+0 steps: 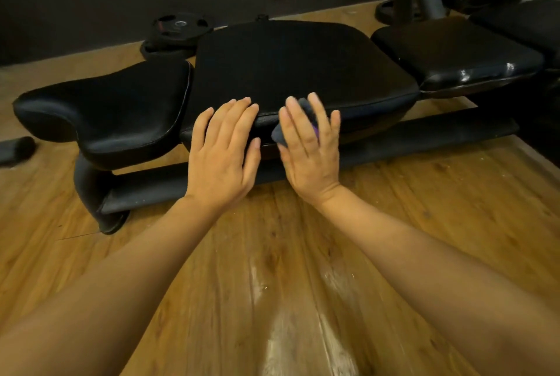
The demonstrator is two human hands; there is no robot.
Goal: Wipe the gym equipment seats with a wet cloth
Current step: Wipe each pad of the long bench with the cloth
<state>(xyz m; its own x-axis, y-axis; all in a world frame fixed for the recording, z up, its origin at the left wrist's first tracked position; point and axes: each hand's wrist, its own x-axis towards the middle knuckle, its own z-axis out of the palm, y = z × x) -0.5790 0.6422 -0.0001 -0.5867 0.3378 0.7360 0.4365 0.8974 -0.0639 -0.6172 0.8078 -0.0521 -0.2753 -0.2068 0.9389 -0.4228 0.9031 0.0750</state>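
1. Wooden floor point(272, 284) with pale scuffs lies nearest, both forearms reaching over it.
2. Left hand point(222, 148) rests flat, fingers straight and together, on the middle seat pad's point(303, 66) near edge.
3. Right hand point(310, 148) presses a dark cloth point(306, 104) against that same edge, fingers spread.
4. This bench runs left to right; a contoured pad point(115, 103) sits left, another pad point(454, 54) right.
5. Weight plates point(178, 30) lie beyond.

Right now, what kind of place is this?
Most likely a gym: a padded black bench on a floor frame, weight plates lying on the wood floor, and more black pads alongside.
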